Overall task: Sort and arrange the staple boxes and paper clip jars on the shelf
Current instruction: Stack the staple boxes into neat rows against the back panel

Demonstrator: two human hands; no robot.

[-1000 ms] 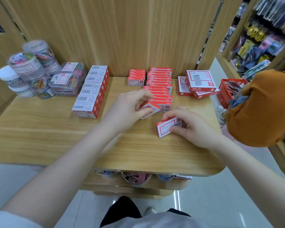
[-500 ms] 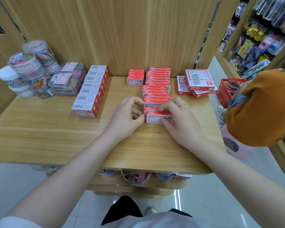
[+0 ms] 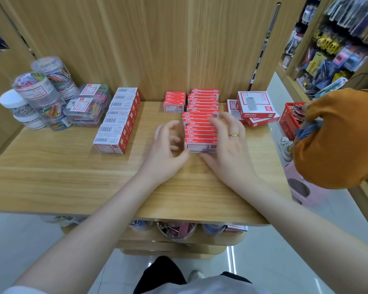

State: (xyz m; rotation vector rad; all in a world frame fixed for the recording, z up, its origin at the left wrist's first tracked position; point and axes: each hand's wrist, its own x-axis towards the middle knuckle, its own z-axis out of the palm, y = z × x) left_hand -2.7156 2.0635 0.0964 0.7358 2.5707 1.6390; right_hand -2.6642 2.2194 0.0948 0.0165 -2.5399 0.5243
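Central row of red staple boxes (image 3: pixel 201 124) runs front to back on the shelf (image 3: pixel 51 177). Left hand (image 3: pixel 166 153) and right hand (image 3: pixel 227 145), fingers loosely spread, bracket its front box, evidently squaring alignment; neither grips.

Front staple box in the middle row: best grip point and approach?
Probably pinch the two short ends of the front staple box from above. Its back face butts against the middle row, while the left end is free. The right hand covers its right end.
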